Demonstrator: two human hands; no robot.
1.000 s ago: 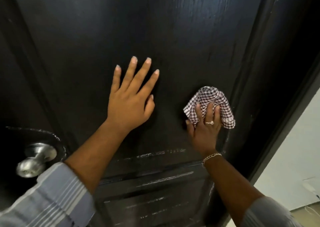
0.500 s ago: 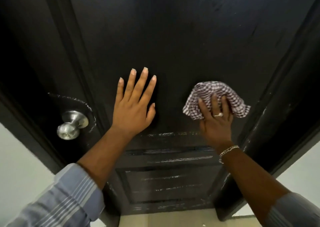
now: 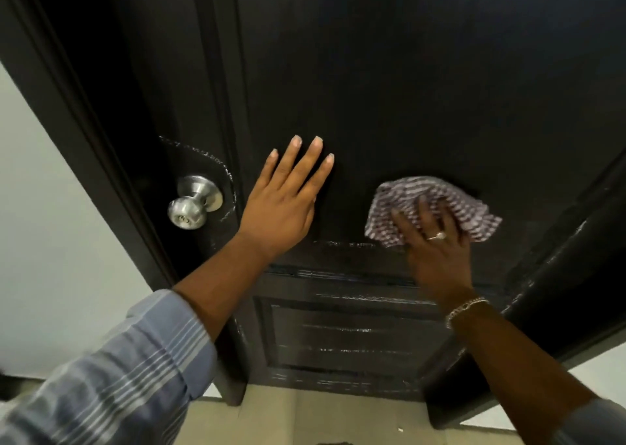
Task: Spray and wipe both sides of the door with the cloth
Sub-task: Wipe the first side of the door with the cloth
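A dark wooden panelled door (image 3: 389,71) fills most of the view, with pale wet streaks on its lower panels. My left hand (image 3: 283,204) lies flat against the door with fingers straight and spread, just right of the knob. My right hand (image 3: 437,244) presses a crumpled red-and-white checked cloth (image 3: 406,200) against the door at about the same height, fingers stretched over the cloth. No spray bottle is in sight.
A silver round door knob (image 3: 193,202) sticks out at the left of the door. The dark door frame (image 3: 78,112) runs along the left, with white wall (image 3: 40,241) beside it. Beige floor tiles (image 3: 321,421) show below the door.
The view has swung, bringing the knob, left wall and floor into sight. My right hand and the cloth have slid down the door a little. My left hand stays flat on the door.
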